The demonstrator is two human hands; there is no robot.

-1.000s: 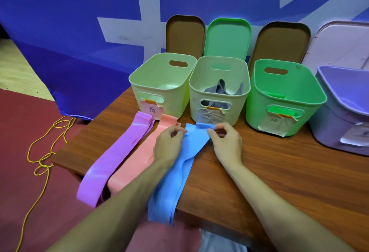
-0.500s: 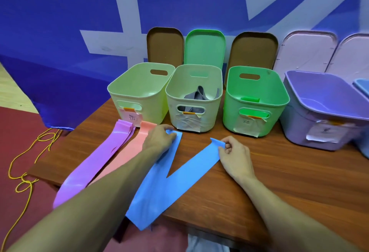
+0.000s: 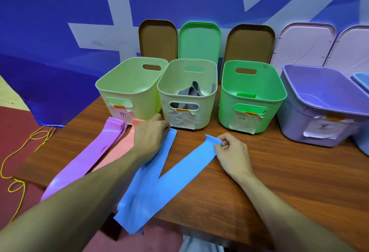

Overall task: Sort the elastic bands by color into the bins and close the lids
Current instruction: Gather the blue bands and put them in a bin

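Pinched by the right hand [image 3: 231, 152] and gripped by the left hand [image 3: 149, 135], the blue band [image 3: 189, 164] is splayed V-wise, the blue bin [image 3: 361, 79] seen far rightward, nearer the right.

Glossy rubbery blue band [image 3: 159, 181] lies on a wood-grain surface [image 3: 279, 171]; smooth plastic bins [image 3: 251, 100] carry crinkled paper labels [image 3: 244, 122].
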